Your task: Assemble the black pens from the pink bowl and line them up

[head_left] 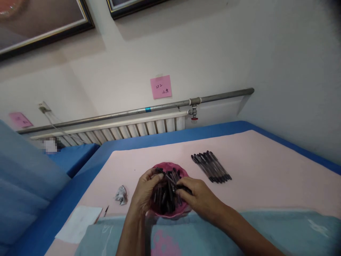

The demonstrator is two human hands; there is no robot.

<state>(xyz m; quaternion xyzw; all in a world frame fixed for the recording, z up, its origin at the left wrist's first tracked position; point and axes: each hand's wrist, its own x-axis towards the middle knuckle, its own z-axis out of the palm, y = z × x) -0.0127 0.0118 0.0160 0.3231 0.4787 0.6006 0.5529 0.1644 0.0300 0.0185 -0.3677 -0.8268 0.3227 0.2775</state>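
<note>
Pen [171, 179]: spans your hands above the pink basket [170, 215] — hold it straight and clear of the loose pens [163, 200] below.
Left hand [145, 190]: nearly closed, thumb and fingers pinching one end.
Right hand [196, 195]: fingers curled, gripping the other end — pull evenly, without bending.

Pens [211, 167] look like smooth, see-through plastic with a bit of shine, and the bowl [170, 215] seems plastic too. The pipe [114, 116] is dull metal, the white sheet [78, 224] matt paper, the blue drape [23, 188] just soft-looking cloth.
</note>
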